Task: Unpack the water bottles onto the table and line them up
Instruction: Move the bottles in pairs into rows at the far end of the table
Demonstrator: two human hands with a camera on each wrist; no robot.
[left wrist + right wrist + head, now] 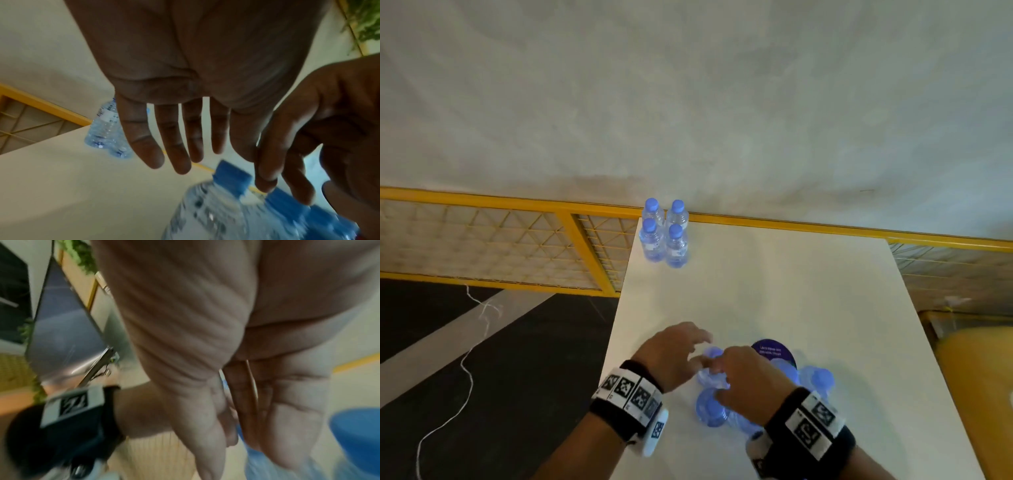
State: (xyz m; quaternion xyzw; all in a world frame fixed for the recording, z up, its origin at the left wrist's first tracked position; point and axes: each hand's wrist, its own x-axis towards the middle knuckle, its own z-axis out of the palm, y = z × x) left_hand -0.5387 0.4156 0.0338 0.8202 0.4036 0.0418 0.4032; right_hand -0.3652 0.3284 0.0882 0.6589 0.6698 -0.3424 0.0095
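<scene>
Several clear water bottles with blue caps (664,236) stand in a tight block at the far left corner of the white table (774,291); they also show in the left wrist view (107,129). Near the front edge sits the pack of bottles (712,411) with a purple label (772,351). My left hand (681,349) hovers over the pack's left side, fingers (179,146) straight and spread, holding nothing, just above a blue cap (232,175). My right hand (736,370) reaches down onto the bottle tops, fingers (267,170) hanging loosely among the caps. The right wrist view is blurred, with a blue cap (357,434) beside the fingers (287,418).
A yellow railing with mesh panels (585,246) runs behind the table's far edge. Dark floor with a white cord (465,363) lies to the left. A yellow object (976,359) stands off the table's right edge. Bare tabletop stretches between the pack and the standing bottles.
</scene>
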